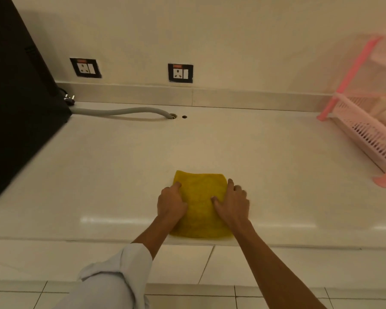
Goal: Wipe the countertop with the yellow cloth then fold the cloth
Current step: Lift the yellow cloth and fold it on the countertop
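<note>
Yellow cloth (198, 204) lies flat near the front edge of your countertop (112, 175), a roughly square, nubby-textured piece with soft corners, its near edge almost at the lip. Your left hand (171, 202) presses down on its left side, fingers curled onto the fabric; your right hand (232, 202) lies spread on its right side, thumb on the cloth. Neither hand grips it; both press it flat against the surface. A rolled-up pale sleeve (118, 270) covers your left arm above the forearm, while your right forearm is bare.

Beneath you, the floor is pale square tile (276, 270). The countertop is smooth, glossy, cream-coloured, reflecting strips of light. At the left stands a large black appliance (16, 103), and a grey ribbed hose (120, 111) runs from it into a hole in the counter, with 1 smaller hole (184, 117) just beside. At the right sits a pink slatted plastic rack (366, 128). On the far cream wall are 2 black-framed power sockets (180, 73).
</note>
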Available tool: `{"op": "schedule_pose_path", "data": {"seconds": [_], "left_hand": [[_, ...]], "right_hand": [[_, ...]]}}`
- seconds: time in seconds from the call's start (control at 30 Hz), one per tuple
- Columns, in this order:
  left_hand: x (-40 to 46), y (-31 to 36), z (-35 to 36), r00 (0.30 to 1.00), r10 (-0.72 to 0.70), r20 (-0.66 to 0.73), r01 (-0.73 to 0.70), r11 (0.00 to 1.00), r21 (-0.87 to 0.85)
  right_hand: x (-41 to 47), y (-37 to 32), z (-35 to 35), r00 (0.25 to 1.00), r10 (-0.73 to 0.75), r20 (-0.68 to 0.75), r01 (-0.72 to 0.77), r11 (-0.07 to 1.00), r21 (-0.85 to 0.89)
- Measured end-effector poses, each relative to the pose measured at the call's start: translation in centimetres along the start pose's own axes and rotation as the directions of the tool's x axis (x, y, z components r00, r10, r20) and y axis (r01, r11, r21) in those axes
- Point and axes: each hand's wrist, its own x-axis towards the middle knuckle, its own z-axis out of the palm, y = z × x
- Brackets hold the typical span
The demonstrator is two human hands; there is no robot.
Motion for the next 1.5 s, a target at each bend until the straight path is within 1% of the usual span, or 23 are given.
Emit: {"op": "schedule_pose_path", "data": {"seconds": [0.07,0.13,0.23,0.33,0.43,0.57,0.67,0.77,0.87,0.93,1.03,1.17,1.37,1.5], "left_hand": [[0.8,0.9,0.1,0.998,-0.055,-0.008,0.055,0.998,-0.034],[1.5,1.7,0.1,0.996,-0.09,-0.01,0.089,0.992,-0.088],[2.6,2.5,0.2,0.999,-0.03,0.011,0.032,0.992,-0.122],[4.2,3.4,0.5,1.0,0.024,0.017,-0.021,0.984,-0.176],[6.2,5.1,0.8,0.994,0.104,-0.023,-0.107,0.976,-0.188],[9.1,8.1,0.5,0.967,0.246,-0.072,-0.256,0.949,-0.184],[11.0,10.3,-0.4,0.952,0.301,-0.063,-0.307,0.924,-0.228],[13.0,13.0,-1.7,0.942,0.331,-0.048,-0.33,0.9,-0.283],[15.1,15.8,-3.2,0.934,0.356,-0.022,-0.343,0.878,-0.333],[16.3,17.5,-3.8,0.918,0.397,0.001,-0.372,0.86,-0.35],[18.1,20.2,-4.2,0.892,0.449,0.053,-0.407,0.849,-0.338],[20.5,23.5,-3.9,0.863,0.496,0.092,-0.445,0.835,-0.325],[23.7,26.3,-1.5,0.866,0.469,0.171,-0.41,0.864,-0.293],[26.5,27.1,1.0,0.883,0.426,0.196,-0.371,0.89,-0.265]], "right_hand": [[1.0,0.0,-0.4,0.998,0.013,0.067,-0.021,0.993,0.12],[2.2,-0.1,-0.8,0.996,0.02,0.088,-0.037,0.98,0.195],[4.1,0.2,-1.6,0.995,0.014,0.094,-0.035,0.973,0.227],[6.1,1.2,-2.3,0.997,-0.012,0.079,-0.004,0.98,0.198],[8.1,2.4,-3.3,0.997,-0.073,0.023,0.066,0.974,0.219],[11.2,3.8,-6.3,0.975,-0.175,-0.135,0.206,0.939,0.274],[13.7,3.9,-9.4,0.949,-0.207,-0.239,0.275,0.913,0.3],[16.2,4.1,-12.9,0.926,-0.208,-0.316,0.315,0.888,0.335],[18.6,4.7,-15.9,0.919,-0.203,-0.337,0.333,0.858,0.391],[20.0,5.4,-17.7,0.93,-0.18,-0.32,0.315,0.84,0.442],[22.1,6.5,-20.2,0.957,-0.083,-0.279,0.229,0.805,0.547],[24.4,8.4,-22.2,0.959,-0.032,-0.283,0.192,0.808,0.557],[27.6,11.4,-21.4,0.944,0.044,-0.328,0.169,0.788,0.592],[31.4,12.8,-19.8,0.951,0.088,-0.298,0.126,0.766,0.63]]}}
